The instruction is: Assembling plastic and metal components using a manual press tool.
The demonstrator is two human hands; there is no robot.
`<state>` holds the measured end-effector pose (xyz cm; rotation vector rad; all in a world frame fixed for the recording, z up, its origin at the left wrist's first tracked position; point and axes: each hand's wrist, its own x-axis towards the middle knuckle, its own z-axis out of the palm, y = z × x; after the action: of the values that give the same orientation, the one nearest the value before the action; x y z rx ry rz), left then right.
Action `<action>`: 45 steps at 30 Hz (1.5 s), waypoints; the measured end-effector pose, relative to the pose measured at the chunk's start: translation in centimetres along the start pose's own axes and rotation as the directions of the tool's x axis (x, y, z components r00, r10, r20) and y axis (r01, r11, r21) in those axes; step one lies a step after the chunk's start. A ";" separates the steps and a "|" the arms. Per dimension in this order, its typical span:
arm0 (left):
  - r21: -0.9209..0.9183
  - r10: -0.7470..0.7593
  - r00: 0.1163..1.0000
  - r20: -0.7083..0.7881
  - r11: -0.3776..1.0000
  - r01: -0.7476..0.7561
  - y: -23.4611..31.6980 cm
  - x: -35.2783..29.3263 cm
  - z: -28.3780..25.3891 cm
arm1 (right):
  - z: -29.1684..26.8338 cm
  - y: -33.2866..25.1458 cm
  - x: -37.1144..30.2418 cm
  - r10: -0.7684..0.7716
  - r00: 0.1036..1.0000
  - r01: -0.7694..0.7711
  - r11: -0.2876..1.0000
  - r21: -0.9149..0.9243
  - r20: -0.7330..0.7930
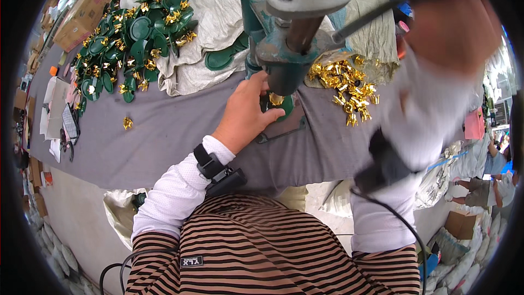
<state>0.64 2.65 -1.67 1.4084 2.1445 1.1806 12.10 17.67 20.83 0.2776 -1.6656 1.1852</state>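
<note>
A green-painted hand press (pixel 286 68) stands on the cloth-covered table in front of me. Under its head lies a round green plastic disc (pixel 286 110) with a gold-coloured pronged piece (pixel 275 99) on it. My left hand (pixel 240 114) grips the disc by its edge, thumb on the near side; its other fingertips are partly hidden behind the press. My right hand (pixel 456 35), raised at the upper right and smeared by motion, is closed round the red-ended grip of the press's metal lever (pixel 376 15). Loose gold pronged pieces (pixel 352 90) are heaped right of the press.
A large heap of green discs with gold pieces (pixel 140 28) covers the back left. Plain green discs (pixel 221 59) lie on a white woven sack (pixel 215 13). One gold piece (pixel 127 123) sits alone on the grey cloth (pixel 174 150). A cardboard box (pixel 90 8) stands far left.
</note>
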 end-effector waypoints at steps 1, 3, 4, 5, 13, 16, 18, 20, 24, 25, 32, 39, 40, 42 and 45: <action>0.001 -0.004 1.000 -0.004 1.000 0.004 0.3 -0.1 -0.3 | -0.1 -1.5 -2.9 0.022 0.964 -0.007 0.998 0.056 -0.265; -0.053 0.000 0.999 0.039 0.999 0.002 1.0 0.0 -0.5 | -1.0 -3.7 -8.8 -0.019 0.891 0.026 1.000 0.008 -0.453; -0.056 -0.003 1.000 0.025 0.998 0.005 0.9 -0.2 -0.7 | -4.4 -3.7 -12.4 -0.088 0.991 0.075 0.991 -0.115 -0.106; -0.055 0.027 1.000 0.012 0.998 -0.026 0.4 -0.4 -0.6 | -4.9 -3.6 -16.4 -0.079 0.995 0.063 0.973 -0.224 -0.062; 0.026 0.076 0.990 -0.116 0.997 -0.073 -1.0 0.5 0.4 | -3.3 -2.2 -20.9 -0.071 0.995 0.023 0.868 -0.496 -0.076; -0.095 0.126 0.984 -0.124 0.986 -0.139 -0.7 0.2 1.2 | -3.9 -4.4 -12.1 -0.095 0.995 0.077 0.948 -0.310 -0.042; -0.116 0.103 0.990 -0.092 0.987 -0.114 -1.0 0.2 1.1 | -2.9 -2.7 -6.1 0.006 0.950 -0.002 1.000 0.012 -0.312; -0.146 0.077 0.989 -0.124 0.985 -0.095 -1.7 -0.2 0.4 | -2.2 0.9 0.2 0.064 0.995 -0.059 0.996 0.068 -0.081; -0.207 0.005 0.986 -0.166 0.977 -0.040 -3.4 -2.5 -3.2 | -0.5 6.8 6.0 0.201 0.965 -0.206 0.979 -0.012 -0.166; -0.183 -0.013 0.984 -0.178 0.983 -0.020 -4.2 -3.6 -4.4 | -1.6 7.7 6.6 0.233 0.964 -0.244 0.967 -0.076 -0.125; 0.200 0.072 0.990 -0.121 0.979 -0.046 -10.7 -8.5 -14.8 | -0.1 7.4 6.5 0.231 0.937 -0.288 0.935 -0.207 -0.262; 0.300 -0.179 0.815 -0.551 0.869 0.393 -21.5 -4.8 -23.9 | -0.6 7.4 7.0 0.258 0.940 -0.291 0.948 -0.129 -0.225; 0.253 -0.156 0.800 -0.580 0.899 0.358 -20.4 -4.4 -23.3 | 0.2 7.3 6.6 0.249 0.934 -0.287 0.950 -0.122 -0.255; 0.196 -0.098 0.817 -0.568 0.948 0.250 -16.8 -4.2 -21.8 | -1.8 7.6 6.8 0.265 0.950 -0.276 0.960 -0.047 -0.163; -0.174 -0.107 0.921 -0.374 0.984 0.044 -9.6 -4.6 -17.0 | -4.3 8.0 7.9 0.271 0.958 -0.283 0.945 -0.166 -0.094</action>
<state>-13.97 -10.93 0.46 1.0832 2.2598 1.6727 5.85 27.70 22.76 -0.1141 -1.7752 1.2249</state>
